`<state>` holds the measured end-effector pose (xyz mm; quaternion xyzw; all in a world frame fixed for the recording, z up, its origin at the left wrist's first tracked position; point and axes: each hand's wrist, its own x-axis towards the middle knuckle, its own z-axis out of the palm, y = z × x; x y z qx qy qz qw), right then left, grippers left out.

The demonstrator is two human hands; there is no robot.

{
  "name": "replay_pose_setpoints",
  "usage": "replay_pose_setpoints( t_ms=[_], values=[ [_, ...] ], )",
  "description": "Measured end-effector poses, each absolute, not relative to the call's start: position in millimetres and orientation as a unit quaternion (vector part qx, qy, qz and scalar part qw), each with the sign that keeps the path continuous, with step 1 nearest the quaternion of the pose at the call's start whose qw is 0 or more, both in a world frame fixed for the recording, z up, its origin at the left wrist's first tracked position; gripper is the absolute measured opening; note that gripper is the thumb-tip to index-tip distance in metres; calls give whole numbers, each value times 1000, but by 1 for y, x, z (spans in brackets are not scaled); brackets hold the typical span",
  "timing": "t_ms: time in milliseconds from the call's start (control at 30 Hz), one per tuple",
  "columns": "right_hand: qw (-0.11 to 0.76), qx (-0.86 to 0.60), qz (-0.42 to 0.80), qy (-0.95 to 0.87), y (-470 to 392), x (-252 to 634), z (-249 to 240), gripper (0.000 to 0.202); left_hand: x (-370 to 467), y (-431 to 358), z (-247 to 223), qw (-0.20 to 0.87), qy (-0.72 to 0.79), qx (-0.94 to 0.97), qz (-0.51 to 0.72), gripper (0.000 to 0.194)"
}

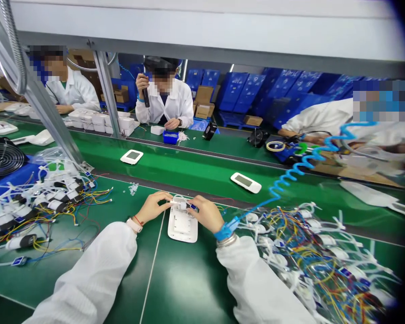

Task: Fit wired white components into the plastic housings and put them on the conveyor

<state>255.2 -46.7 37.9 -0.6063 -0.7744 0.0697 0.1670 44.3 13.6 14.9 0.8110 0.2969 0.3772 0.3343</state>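
A white plastic device housing (182,227) lies on the green bench in front of me, its inner side facing up. At its far end sits a small white pump assembly with clear tubing (180,204). From the left, my left hand (155,206) pinches the assembly's edge between thumb and fingers. On the opposite side my right hand (205,213) has its fingers closed on the same assembly, beside a small blue part (193,207). My fingertips partly hide what they grip. A blue coiled-cord wrist strap (227,229) is around my right wrist.
Piles of wired pumps with tubing lie left (57,198) and right (310,256). Small white rings (132,188) rest near the back edge. Two white devices with screens (132,156) (246,182) are on the green conveyor (189,168). Co-workers in white coats sit beyond.
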Motion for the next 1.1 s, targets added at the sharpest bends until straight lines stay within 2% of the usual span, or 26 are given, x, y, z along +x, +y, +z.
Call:
replay_pose_setpoints(
  t_ms=[200,333,400,500,600,800,967,1100],
  values=[
    [60,-644,8,-762,-46,241,26,24,42,21,2,347,288,818,358,15],
    [44,-647,-43,-760,-51,236,29,22,41,22,-1,330,286,825,358,15],
    [59,-625,-69,-776,-52,237,31,22,40,22,-1,314,281,834,355,15],
    [123,-587,-99,-794,-50,237,30,25,40,22,-1,293,276,846,350,16],
    [194,-528,-74,-823,-44,232,23,23,40,22,-2,277,271,855,344,17],
    [261,-437,-37,-860,-31,225,3,20,35,23,1,233,275,883,300,19],
    [257,-378,-8,-889,-30,234,1,21,32,23,6,215,278,901,257,38],
    [217,-378,0,-900,-28,231,2,19,33,24,5,234,267,898,261,38]
  ],
)
